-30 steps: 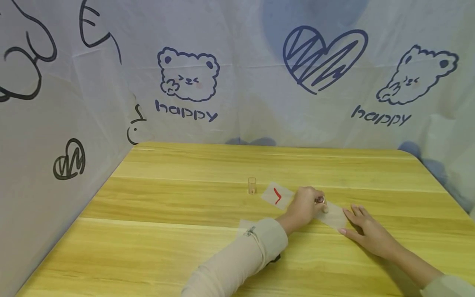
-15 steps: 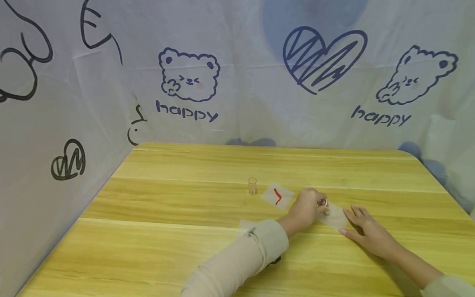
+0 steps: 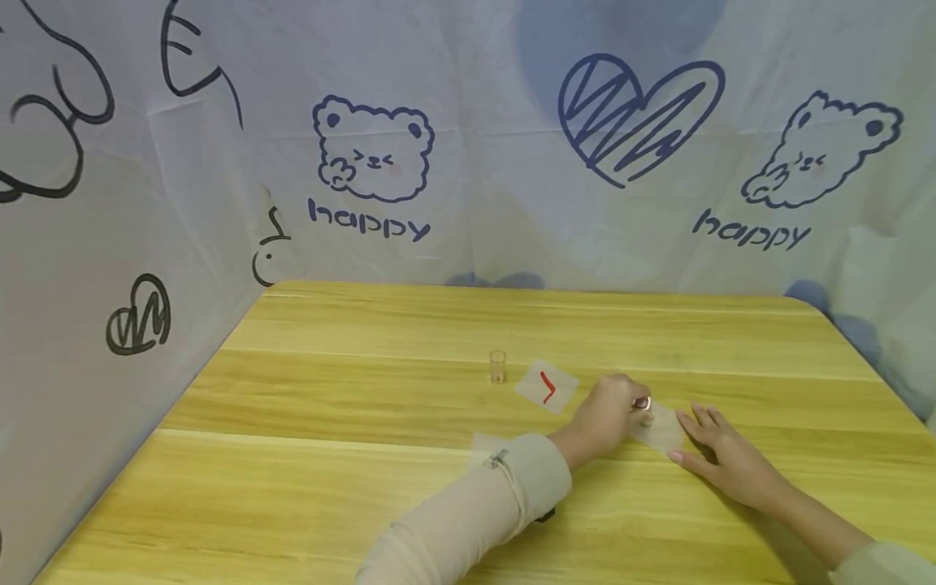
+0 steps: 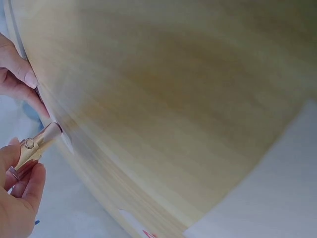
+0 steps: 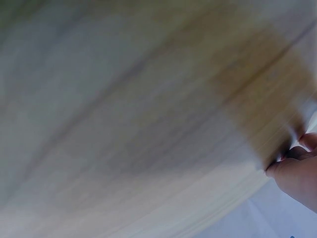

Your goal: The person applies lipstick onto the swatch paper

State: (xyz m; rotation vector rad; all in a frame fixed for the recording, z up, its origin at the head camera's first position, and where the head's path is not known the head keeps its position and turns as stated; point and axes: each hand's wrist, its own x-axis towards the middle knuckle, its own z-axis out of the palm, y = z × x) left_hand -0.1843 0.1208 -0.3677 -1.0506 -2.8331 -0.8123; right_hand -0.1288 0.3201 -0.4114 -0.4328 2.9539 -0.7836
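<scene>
My left hand [image 3: 603,414] holds a lipstick [image 3: 642,404] over a small white sheet of paper [image 3: 656,428]. In the left wrist view, curled fingers grip the gold lipstick tube [image 4: 34,146], its far end right at the paper. My right hand [image 3: 734,463] lies with fingers spread at the sheet's right edge, fingertips on it. The right wrist view catches only part of that hand [image 5: 297,173]. Left of my left hand lies another small sheet [image 3: 537,396] bearing a red angled stroke [image 3: 548,387].
A clear pinkish cap [image 3: 498,367] stands upright left of the marked sheet. A third pale sheet [image 3: 483,445] is partly covered by my left sleeve [image 3: 475,512]. The wooden table [image 3: 292,406] backs onto a white cloth wall with drawings.
My left hand has shifted slightly right and down over the paper with the lipstick. My right hand has stayed in place.
</scene>
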